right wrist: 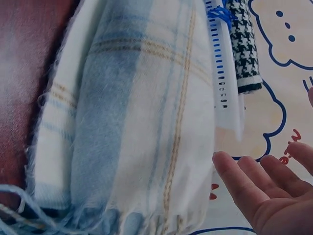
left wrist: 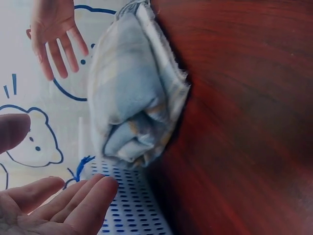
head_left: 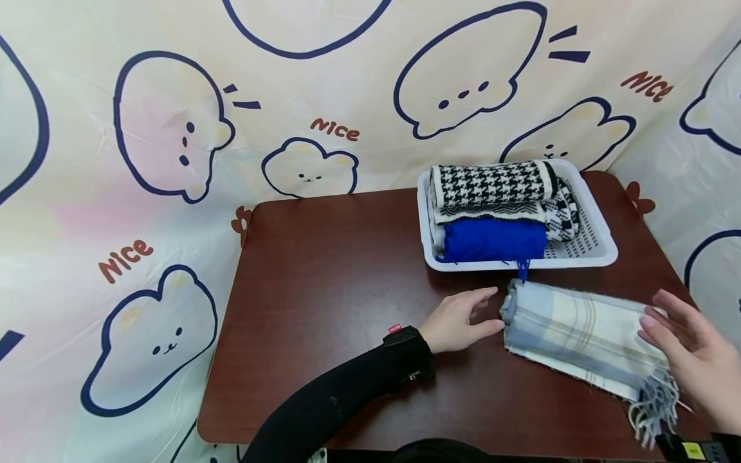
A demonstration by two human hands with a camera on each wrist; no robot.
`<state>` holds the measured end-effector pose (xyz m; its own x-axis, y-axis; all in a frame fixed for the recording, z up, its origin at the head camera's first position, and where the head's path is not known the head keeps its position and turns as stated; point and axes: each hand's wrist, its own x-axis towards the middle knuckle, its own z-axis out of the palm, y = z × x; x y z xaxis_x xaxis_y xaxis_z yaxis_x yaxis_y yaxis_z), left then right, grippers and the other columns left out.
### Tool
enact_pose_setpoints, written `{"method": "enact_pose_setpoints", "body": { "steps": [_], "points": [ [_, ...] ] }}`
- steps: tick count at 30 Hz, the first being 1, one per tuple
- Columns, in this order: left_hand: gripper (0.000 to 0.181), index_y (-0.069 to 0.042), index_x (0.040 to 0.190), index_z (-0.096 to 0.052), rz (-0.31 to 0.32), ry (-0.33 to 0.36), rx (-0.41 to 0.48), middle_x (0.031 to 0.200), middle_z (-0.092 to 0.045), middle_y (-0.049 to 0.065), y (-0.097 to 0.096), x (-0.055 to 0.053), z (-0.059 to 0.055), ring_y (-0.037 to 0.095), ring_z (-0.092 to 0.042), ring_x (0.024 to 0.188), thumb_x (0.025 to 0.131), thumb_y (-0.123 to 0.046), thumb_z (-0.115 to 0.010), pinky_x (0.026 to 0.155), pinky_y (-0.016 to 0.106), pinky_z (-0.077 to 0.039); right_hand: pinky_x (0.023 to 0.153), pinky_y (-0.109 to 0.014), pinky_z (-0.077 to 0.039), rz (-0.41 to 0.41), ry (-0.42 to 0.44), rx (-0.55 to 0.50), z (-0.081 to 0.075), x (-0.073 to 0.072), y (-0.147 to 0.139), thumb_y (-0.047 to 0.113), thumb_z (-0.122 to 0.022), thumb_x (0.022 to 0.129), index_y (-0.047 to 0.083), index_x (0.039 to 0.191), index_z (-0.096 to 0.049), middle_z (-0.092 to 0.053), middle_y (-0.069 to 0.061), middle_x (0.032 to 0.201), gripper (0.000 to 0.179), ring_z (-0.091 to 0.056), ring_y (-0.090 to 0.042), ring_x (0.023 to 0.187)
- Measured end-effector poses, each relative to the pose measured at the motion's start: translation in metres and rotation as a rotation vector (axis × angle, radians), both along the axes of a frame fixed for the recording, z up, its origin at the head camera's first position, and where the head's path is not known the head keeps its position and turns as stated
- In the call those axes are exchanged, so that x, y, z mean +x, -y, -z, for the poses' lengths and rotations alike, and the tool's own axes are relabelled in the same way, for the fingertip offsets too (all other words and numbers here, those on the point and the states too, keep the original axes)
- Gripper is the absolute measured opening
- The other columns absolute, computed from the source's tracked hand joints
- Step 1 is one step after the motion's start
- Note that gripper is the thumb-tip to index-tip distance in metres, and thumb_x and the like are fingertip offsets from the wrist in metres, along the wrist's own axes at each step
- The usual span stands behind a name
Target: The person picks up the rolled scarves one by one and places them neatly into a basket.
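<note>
A rolled plaid scarf (head_left: 579, 328) in pale blue, cream and tan lies on the brown table, its grey-blue fringe (head_left: 654, 405) spread at the right end. Just off the scarf's left end is my left hand (head_left: 460, 321), its fingers extended and holding nothing. My right hand (head_left: 695, 354) hovers by the fringed end, fingers apart and relaxed, also holding nothing. The coiled end of the roll (left wrist: 134, 139) faces the left wrist camera. In the right wrist view the scarf's flat side (right wrist: 142, 112) fills much of the picture beside the right fingers.
Behind the scarf stands a white perforated basket (head_left: 602, 247). It holds a rolled black-and-white houndstooth scarf (head_left: 494, 183) and a blue rolled cloth (head_left: 494, 239), whose blue tassel hangs over the front rim. A cartoon-printed sheet (head_left: 312, 83) hangs behind the table (head_left: 324, 276).
</note>
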<state>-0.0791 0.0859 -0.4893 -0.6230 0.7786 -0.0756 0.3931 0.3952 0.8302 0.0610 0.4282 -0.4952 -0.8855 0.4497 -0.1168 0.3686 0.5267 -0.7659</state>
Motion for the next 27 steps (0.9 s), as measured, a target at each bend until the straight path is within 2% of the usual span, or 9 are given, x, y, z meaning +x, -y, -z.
{"method": "enact_pose_setpoints", "body": {
  "steps": [5, 7, 14, 17, 19, 21, 23, 26, 27],
  "points": [
    [0.061, -0.010, 0.162, -0.047, -0.016, 0.022, 0.002, 0.157, -0.058, 0.010, -0.004, -0.001, 0.008, 0.015, -0.063, 0.135, 0.109, -0.032, -0.066, 0.104, 0.011, -0.048, 0.069, 0.003, -0.046, 0.022, 0.007, -0.013, 0.004, 0.001, -0.005, 0.031, -0.050, 0.115, 0.019, 0.174, -0.011, -0.008, -0.023, 0.178, 0.072, -0.036, -0.029, 0.158],
    [0.061, -0.009, 0.162, -0.047, -0.023, 0.037, 0.003, 0.158, -0.057, 0.009, -0.005, -0.002, 0.010, 0.013, -0.062, 0.135, 0.109, -0.032, -0.067, 0.104, 0.011, -0.048, 0.068, 0.003, -0.045, 0.032, 0.009, -0.019, 0.005, 0.001, -0.006, 0.030, -0.049, 0.115, 0.018, 0.174, -0.009, -0.007, -0.024, 0.178, 0.072, -0.026, -0.037, 0.161],
    [0.061, -0.011, 0.162, -0.047, -0.049, 0.093, 0.003, 0.162, -0.053, 0.004, -0.011, -0.001, 0.020, 0.010, -0.060, 0.137, 0.109, -0.032, -0.067, 0.105, 0.012, -0.048, 0.074, 0.005, -0.042, 0.085, -0.008, -0.038, 0.008, 0.005, -0.011, 0.024, -0.046, 0.116, 0.018, 0.174, -0.009, -0.007, -0.020, 0.178, 0.069, -0.026, -0.019, 0.161],
    [0.061, -0.011, 0.162, -0.047, -0.073, 0.118, 0.002, 0.163, -0.052, 0.002, -0.014, -0.001, 0.023, 0.010, -0.059, 0.138, 0.109, -0.032, -0.067, 0.104, 0.011, -0.048, 0.081, 0.005, -0.040, 0.130, 0.003, -0.035, 0.011, 0.008, -0.013, 0.025, -0.045, 0.116, 0.020, 0.174, -0.009, -0.008, -0.020, 0.178, 0.069, -0.025, -0.016, 0.161],
    [0.061, -0.011, 0.163, -0.047, -0.091, 0.138, 0.002, 0.163, -0.052, 0.001, -0.015, -0.001, 0.025, 0.010, -0.059, 0.139, 0.108, -0.031, -0.068, 0.104, 0.011, -0.048, 0.092, 0.004, -0.038, 0.151, 0.019, -0.041, 0.013, 0.011, -0.015, 0.026, -0.044, 0.116, 0.021, 0.174, -0.007, -0.007, -0.020, 0.179, 0.069, -0.020, -0.023, 0.164],
    [0.061, -0.012, 0.162, -0.047, -0.109, 0.164, 0.000, 0.163, -0.052, 0.001, -0.016, 0.000, 0.027, 0.010, -0.059, 0.138, 0.108, -0.032, -0.068, 0.103, 0.011, -0.049, 0.115, -0.008, -0.034, 0.174, 0.040, -0.043, 0.015, 0.012, -0.016, 0.028, -0.043, 0.116, 0.020, 0.174, -0.006, -0.005, -0.021, 0.178, 0.069, -0.016, -0.031, 0.164],
    [0.061, -0.012, 0.162, -0.048, -0.127, 0.197, 0.001, 0.162, -0.053, 0.001, -0.017, 0.000, 0.029, 0.010, -0.059, 0.138, 0.108, -0.032, -0.068, 0.103, 0.012, -0.049, 0.130, -0.028, -0.026, 0.187, 0.061, -0.049, 0.017, 0.013, -0.019, 0.031, -0.042, 0.117, 0.017, 0.174, -0.003, -0.001, -0.020, 0.179, 0.070, -0.010, -0.039, 0.164],
    [0.061, -0.013, 0.162, -0.049, -0.148, 0.241, -0.003, 0.162, -0.054, 0.002, -0.019, 0.000, 0.031, 0.009, -0.060, 0.138, 0.108, -0.034, -0.069, 0.104, 0.014, -0.050, 0.132, -0.054, -0.019, 0.218, 0.075, -0.062, 0.020, 0.014, -0.023, 0.032, -0.041, 0.117, 0.016, 0.174, -0.002, 0.001, -0.018, 0.179, 0.071, -0.006, -0.041, 0.163],
    [0.061, -0.014, 0.162, -0.049, -0.154, 0.253, -0.006, 0.161, -0.054, 0.002, -0.020, 0.000, 0.032, 0.009, -0.060, 0.137, 0.108, -0.034, -0.069, 0.104, 0.015, -0.050, 0.133, -0.053, -0.018, 0.226, 0.076, -0.067, 0.021, 0.014, -0.024, 0.032, -0.041, 0.117, 0.017, 0.174, -0.002, 0.002, -0.017, 0.179, 0.071, -0.006, -0.039, 0.164]
  ]
}}
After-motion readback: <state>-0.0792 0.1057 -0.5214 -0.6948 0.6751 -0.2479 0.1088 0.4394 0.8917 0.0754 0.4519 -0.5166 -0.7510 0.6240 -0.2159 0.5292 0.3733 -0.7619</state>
